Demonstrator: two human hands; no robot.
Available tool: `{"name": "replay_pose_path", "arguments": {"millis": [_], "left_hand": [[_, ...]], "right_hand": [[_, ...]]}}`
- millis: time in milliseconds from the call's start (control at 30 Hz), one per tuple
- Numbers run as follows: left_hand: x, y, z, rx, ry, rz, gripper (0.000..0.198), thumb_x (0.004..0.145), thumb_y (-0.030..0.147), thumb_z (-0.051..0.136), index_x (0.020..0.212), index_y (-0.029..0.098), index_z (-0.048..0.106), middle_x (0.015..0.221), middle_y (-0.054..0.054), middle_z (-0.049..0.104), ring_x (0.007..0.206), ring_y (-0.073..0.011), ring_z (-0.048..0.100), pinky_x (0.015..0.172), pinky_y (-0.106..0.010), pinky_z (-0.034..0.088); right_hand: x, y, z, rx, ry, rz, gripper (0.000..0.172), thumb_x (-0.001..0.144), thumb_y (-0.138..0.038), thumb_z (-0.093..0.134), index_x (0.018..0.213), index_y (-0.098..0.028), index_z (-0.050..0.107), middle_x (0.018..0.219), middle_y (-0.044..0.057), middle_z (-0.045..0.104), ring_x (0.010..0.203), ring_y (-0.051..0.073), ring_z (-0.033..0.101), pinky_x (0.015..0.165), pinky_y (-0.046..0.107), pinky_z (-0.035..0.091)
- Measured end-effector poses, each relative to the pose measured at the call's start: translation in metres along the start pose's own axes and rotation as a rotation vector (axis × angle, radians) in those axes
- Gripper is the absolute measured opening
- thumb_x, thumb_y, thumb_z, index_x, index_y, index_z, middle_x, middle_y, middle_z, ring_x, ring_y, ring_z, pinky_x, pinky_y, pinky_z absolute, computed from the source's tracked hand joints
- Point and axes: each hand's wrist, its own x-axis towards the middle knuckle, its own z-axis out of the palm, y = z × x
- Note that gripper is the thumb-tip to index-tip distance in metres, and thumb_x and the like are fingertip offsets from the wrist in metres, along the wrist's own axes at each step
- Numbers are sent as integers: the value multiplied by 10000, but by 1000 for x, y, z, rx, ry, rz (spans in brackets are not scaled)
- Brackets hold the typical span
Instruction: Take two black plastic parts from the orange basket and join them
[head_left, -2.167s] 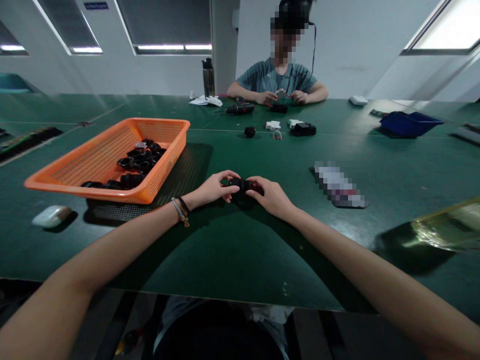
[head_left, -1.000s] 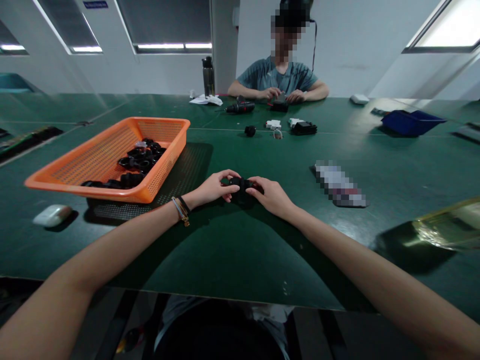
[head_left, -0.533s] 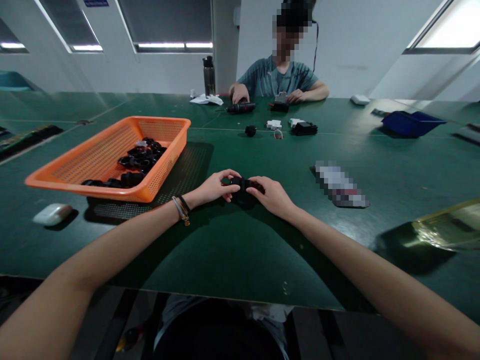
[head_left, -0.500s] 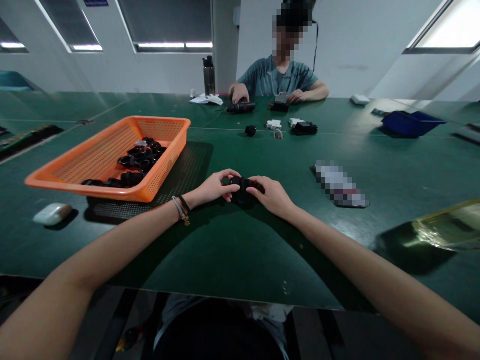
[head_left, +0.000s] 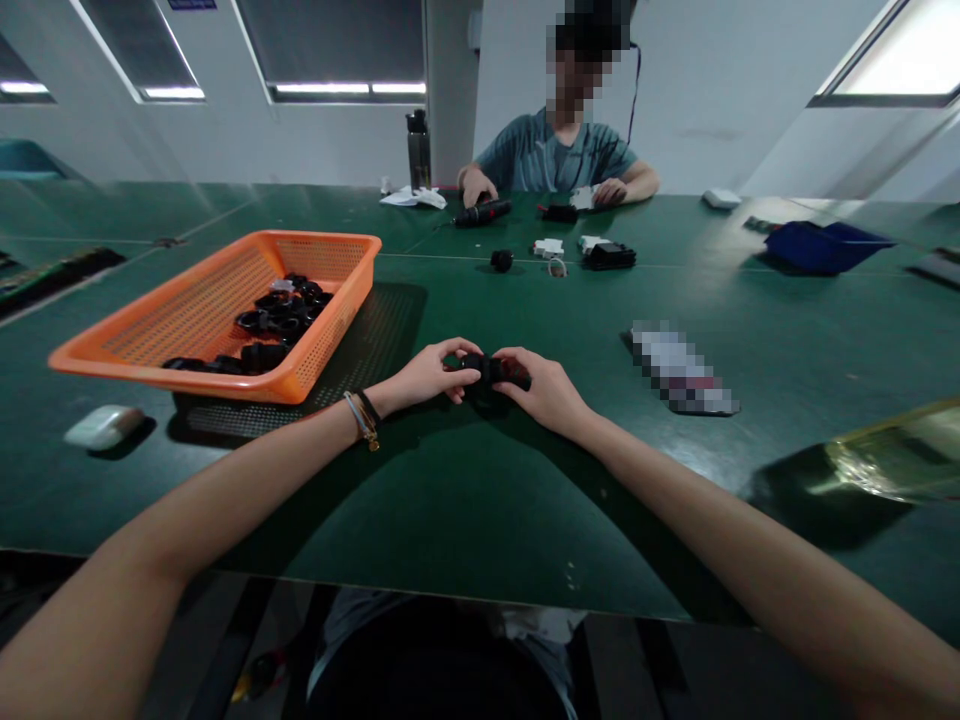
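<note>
Between my two hands, just above the green table (head_left: 420, 520), is a small black round part (head_left: 486, 368); its exact kind is too small and dark to tell. My left hand (head_left: 442, 373) pinches its left end between thumb and fingers. On the other end, my right hand (head_left: 541, 385) has thumb and fingers closed round it, and a dark, reddish stretch shows under the fingertips. An orange perforated basket (head_left: 330, 365) stands to the left, with several similar black parts (head_left: 285, 315) lying inside.
Across the table a person (head_left: 555, 150) sits with a hand on a black power screwdriver (head_left: 484, 213). A black piece (head_left: 502, 260) lies mid-table. On the right are a blurred flat object (head_left: 682, 370), a blue tray (head_left: 825, 250) and a yellowish clear container (head_left: 900, 455); a white case (head_left: 105, 427) lies left.
My right fingers have shifted slightly on the black part, and more of its right end shows. The person opposite has tilted and moved a grey-white piece to the right.
</note>
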Motion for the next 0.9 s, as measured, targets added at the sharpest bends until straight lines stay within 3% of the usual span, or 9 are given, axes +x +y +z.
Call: {"name": "replay_pose_path", "arguments": {"millis": [900], "left_hand": [[0,1,0,5,-3,1,281,721,164,584,982,142,482,857,-13,510,451,-14,537,432,-152,475]], "right_hand": [[1,1,0,-42,-37,32,267,731,-203,568,997,-174,564,802,40,619,701,147,554,669,300,438]]}}
